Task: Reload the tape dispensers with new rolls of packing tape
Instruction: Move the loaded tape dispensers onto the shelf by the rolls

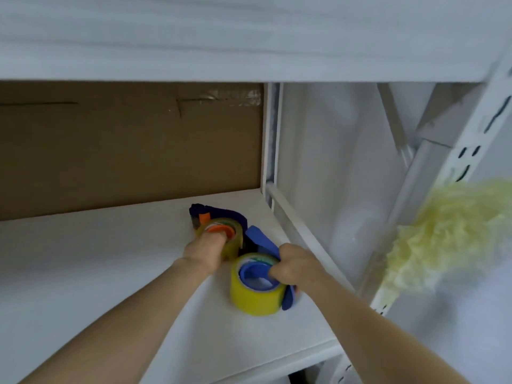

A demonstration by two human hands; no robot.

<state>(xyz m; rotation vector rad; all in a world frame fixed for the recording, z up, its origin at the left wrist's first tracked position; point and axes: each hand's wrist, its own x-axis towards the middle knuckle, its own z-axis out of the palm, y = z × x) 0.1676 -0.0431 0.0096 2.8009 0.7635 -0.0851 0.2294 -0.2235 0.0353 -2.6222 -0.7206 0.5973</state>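
Note:
Two blue tape dispensers lie on a white shelf (83, 273), each loaded with a roll of yellowish clear packing tape. The far dispenser (221, 214) has an orange hub; my left hand (206, 250) grips its roll (234, 246) with fingers inside the core. The near dispenser (261, 241) has a blue hub (253, 275); my right hand (296, 264) holds it at the roll's (255, 299) right rim, fingers hooked into the core. Both dispensers rest on the shelf close to its right end.
A large brown cardboard box (124, 145) fills the back of the shelf. White metal rack uprights (468, 159) and a rail (304, 228) bound the right side. A pale yellow fluffy duster (448, 239) hangs at the right. Another shelf board (221, 37) sits overhead.

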